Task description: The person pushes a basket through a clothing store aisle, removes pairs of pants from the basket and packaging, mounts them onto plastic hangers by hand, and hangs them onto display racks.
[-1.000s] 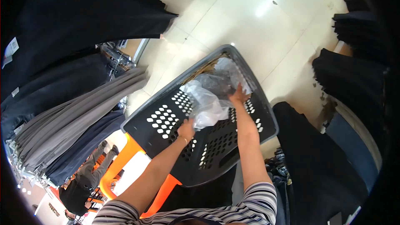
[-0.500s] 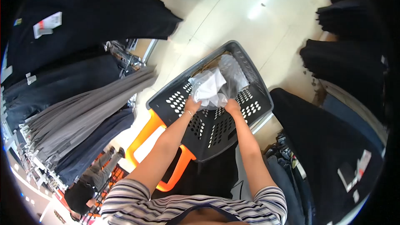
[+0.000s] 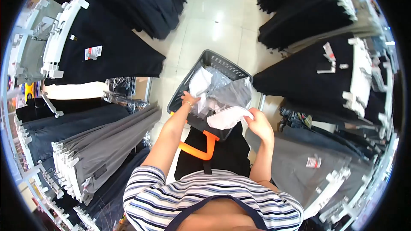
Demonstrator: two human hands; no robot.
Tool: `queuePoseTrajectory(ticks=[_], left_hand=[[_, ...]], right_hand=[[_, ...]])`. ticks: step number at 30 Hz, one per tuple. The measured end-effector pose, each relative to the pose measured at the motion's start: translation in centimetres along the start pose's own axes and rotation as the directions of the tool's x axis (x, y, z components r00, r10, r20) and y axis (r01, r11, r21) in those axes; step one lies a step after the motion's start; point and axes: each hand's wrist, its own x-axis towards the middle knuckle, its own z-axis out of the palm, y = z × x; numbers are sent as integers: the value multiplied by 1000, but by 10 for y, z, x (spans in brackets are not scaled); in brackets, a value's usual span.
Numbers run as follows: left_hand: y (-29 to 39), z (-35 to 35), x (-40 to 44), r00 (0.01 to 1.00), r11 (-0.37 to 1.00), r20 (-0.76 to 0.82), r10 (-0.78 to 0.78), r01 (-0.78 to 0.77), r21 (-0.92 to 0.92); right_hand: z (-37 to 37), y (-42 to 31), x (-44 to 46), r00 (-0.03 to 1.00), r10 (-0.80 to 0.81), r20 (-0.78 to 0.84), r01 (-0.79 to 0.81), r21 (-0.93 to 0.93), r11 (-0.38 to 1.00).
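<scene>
A dark grey shopping basket [image 3: 173,102] with an orange handle [image 3: 198,153] stands before me. Inside it lie crumpled clear plastic packaging [image 3: 235,93] and white pieces that look like paper or thin film. At the basket's left side, my left hand [image 3: 189,99] is closed on the edge of the plastic packaging, beside a white piece [image 3: 200,81]. Above the near right rim, my right hand [image 3: 259,125] pinches the corner of a white sheet [image 3: 227,117]. This sheet stretches leftward over the near part of the basket.
Black trousers [image 3: 111,47] hang on the left rack, with grey trousers [image 3: 113,139] nearer me. More black trousers [image 3: 308,70] and grey ones [image 3: 295,156] hang on the right. A pale tiled floor aisle [image 3: 214,21] runs ahead between the racks.
Both hands were together at the near edge of the plastic; now they are apart. My right hand has drawn a white sheet towards the near right rim. The view has turned and shows more racks.
</scene>
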Motion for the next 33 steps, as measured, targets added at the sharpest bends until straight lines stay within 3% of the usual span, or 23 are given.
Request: queuePoseTrajectory(ticks=[2,8,12,13,16,17,18,20,21,23,24,25,27,30,31,33], left_hand=[[-15,-15,6,985,983,42,168,-165,-77],[-34,-20,0,985,984,43,168,-170,50],[-13,-20,-51,987,987,37,158,-159,33],[-14,-17,-52,972,974,74,221,-224,31],[-7,-33,-96,982,981,35,187,-188,51],[-18,-22,-63,977,979,86,193,-186,-83],[-18,-27,-75,989,978,-21,147,-148,-146],[-14,-44,-90,984,977,-64,166,-173,-128],[-11,-47,-86,963,940,-42,265,-267,-211],[-7,-50,-82,891,820,-23,453,-427,-380],[0,-54,-98,802,672,51,595,-462,-579],[11,-64,-130,679,495,85,729,-438,-750],[29,-90,-206,382,249,74,921,-433,-866],[52,-122,-286,26,-7,-24,999,-513,-859],[57,-122,-292,151,109,42,988,-462,-880],[58,-122,-301,210,88,4,978,-392,-916]], right_hand=[[-22,-32,-42,997,37,-64,-30,97,995],[-43,-76,-127,959,53,-277,115,555,824],[-52,-79,-162,907,-15,-421,278,570,773],[-54,-81,-170,908,-11,-419,286,599,748],[-56,-80,-194,901,22,-434,270,599,754],[-57,-81,-201,893,11,-451,282,577,767],[-56,-80,-207,893,19,-451,278,583,764],[-54,-77,-217,891,29,-452,276,592,757],[-53,-75,-221,893,12,-450,280,577,767],[-50,-71,-226,899,-21,-437,302,586,752],[-49,-70,-227,900,-43,-433,319,589,743],[-49,-68,-228,906,-54,-419,321,600,733],[-49,-67,-225,896,-181,-405,398,553,732],[-50,-70,-223,878,-340,-337,468,456,757],[-51,-71,-223,873,-378,-309,482,423,767],[-49,-66,-225,870,-428,-244,491,367,790]])
